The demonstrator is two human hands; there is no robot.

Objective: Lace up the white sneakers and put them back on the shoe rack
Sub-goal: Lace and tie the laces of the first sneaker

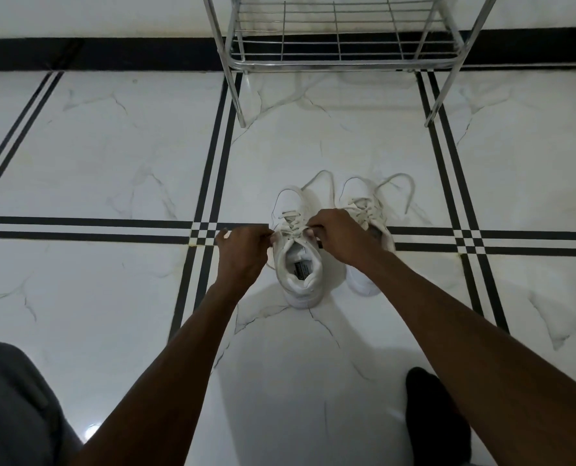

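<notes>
Two white sneakers stand side by side on the tiled floor, toes pointing away from me. The left sneaker (298,264) has its opening facing up and its laces crossed over the tongue. My left hand (242,253) pinches a lace at the shoe's left side. My right hand (338,238) grips the lace at its right side and partly covers the right sneaker (363,210). Loose lace loops (397,186) trail on the floor beyond both toes. The metal shoe rack (340,58) stands beyond the shoes, its bottom wire shelf bare.
The floor (111,156) is white marble tile with black double stripes. A black skirting band runs along the wall behind the rack. My grey-clad knee (14,405) is at bottom left and a dark foot (434,415) at bottom right.
</notes>
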